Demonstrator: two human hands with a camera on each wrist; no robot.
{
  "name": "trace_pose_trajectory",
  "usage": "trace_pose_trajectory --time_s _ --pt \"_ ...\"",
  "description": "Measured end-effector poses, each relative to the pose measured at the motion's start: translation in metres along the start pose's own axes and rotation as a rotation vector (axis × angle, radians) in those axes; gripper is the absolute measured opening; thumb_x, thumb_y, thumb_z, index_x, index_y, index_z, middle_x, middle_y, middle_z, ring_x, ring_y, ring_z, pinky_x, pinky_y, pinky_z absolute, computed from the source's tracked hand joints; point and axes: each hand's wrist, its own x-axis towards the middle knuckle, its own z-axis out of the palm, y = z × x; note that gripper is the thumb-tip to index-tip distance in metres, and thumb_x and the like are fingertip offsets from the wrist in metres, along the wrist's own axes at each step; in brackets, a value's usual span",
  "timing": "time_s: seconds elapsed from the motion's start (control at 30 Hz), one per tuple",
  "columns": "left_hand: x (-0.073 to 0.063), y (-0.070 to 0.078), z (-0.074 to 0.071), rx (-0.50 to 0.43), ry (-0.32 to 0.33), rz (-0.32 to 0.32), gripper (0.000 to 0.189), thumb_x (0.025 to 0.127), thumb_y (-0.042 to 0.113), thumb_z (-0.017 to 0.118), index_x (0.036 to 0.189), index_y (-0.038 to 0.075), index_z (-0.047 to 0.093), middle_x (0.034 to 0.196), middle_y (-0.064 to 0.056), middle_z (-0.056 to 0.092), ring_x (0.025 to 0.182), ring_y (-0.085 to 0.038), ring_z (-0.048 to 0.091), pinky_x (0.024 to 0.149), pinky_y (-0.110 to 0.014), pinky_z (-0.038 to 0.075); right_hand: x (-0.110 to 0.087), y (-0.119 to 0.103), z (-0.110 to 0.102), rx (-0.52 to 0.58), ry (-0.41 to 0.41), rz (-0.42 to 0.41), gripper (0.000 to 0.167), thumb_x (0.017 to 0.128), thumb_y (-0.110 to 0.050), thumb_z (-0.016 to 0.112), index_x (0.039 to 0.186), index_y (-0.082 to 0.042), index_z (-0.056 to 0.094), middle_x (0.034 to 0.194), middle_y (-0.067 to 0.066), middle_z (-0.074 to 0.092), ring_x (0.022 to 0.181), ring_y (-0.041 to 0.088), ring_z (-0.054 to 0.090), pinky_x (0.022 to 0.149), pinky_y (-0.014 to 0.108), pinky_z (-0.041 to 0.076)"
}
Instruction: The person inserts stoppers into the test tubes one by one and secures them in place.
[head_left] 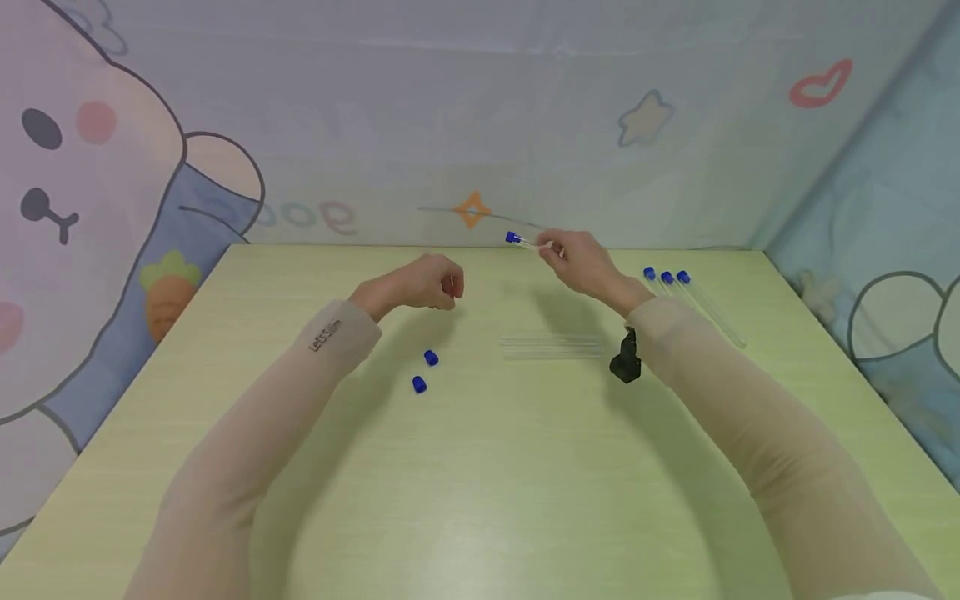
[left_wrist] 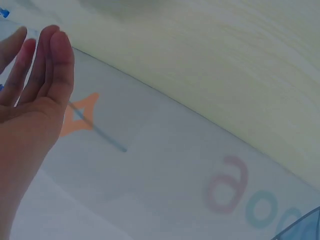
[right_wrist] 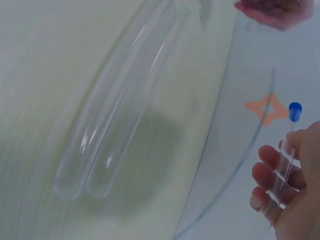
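Observation:
My right hand grips a clear test tube above the far part of the table. A blue cap sits on the tube's end, which points left in the head view. To the left hovers my left hand, holding nothing, its fingers loosely bent in the left wrist view. Two loose blue caps, a farther cap and a nearer cap, lie on the table below it. Uncapped clear test tubes lie side by side in the middle, between the two forearms.
Three test tubes with blue caps lie at the right, partly behind the right forearm. A black device hangs under the right wrist. A printed cloth stands behind the pale table, at its far edge.

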Motion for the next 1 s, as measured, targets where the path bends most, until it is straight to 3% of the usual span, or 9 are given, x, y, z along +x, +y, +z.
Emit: trace_pose_trajectory --time_s 0.23,0.47,0.6,0.8,1.0 --pt "-0.008 0.002 0.004 0.029 -0.292 -0.059 0.022 0.082 0.008 0.072 0.101 0.003 0.063 0.091 -0.006 0.061 0.069 -0.017 0.053 0.066 -0.027 0.044 -0.005 0.016 -0.008 -0.019 -0.017 0.075 0.033 0.101 -0.015 0.047 0.129 -0.002 0.056 0.099 0.020 0.069 0.064 0.022 0.057 0.060 0.034 0.044" --pt "-0.016 0.006 0.008 0.065 -0.457 -0.108 0.022 0.079 0.005 0.075 0.096 0.007 0.062 0.091 -0.004 0.059 0.068 -0.017 0.051 0.072 -0.033 0.046 -0.012 0.029 -0.017 -0.048 -0.009 0.166 0.035 0.100 -0.015 0.044 0.131 0.000 0.053 0.101 0.021 0.068 0.060 0.020 0.053 0.057 0.031 0.041" --pt "-0.017 0.006 0.011 0.048 -0.490 -0.102 0.020 0.079 0.002 0.075 0.093 0.005 0.061 0.089 -0.004 0.060 0.067 -0.014 0.049 0.069 -0.031 0.046 -0.015 0.037 -0.022 -0.064 0.002 0.206 0.036 0.101 -0.015 0.043 0.131 0.001 0.051 0.104 0.023 0.067 0.060 0.020 0.054 0.058 0.032 0.041" --pt "-0.016 0.005 0.013 0.041 -0.505 -0.106 0.019 0.078 0.000 0.076 0.089 0.003 0.062 0.086 -0.004 0.061 0.066 -0.011 0.046 0.062 -0.024 0.043 -0.021 0.051 -0.028 -0.077 -0.003 0.280 0.036 0.102 -0.017 0.043 0.132 0.001 0.049 0.108 0.024 0.066 0.054 0.016 0.049 0.048 0.028 0.037" --pt "-0.015 0.003 0.015 0.012 -0.482 -0.101 0.018 0.075 -0.003 0.076 0.085 0.004 0.063 0.078 0.001 0.058 0.062 -0.010 0.041 0.055 -0.021 0.033 -0.029 0.066 -0.036 -0.084 -0.034 0.315 0.037 0.102 -0.018 0.040 0.132 0.003 0.048 0.109 0.027 0.065 0.051 0.015 0.047 0.044 0.027 0.035"
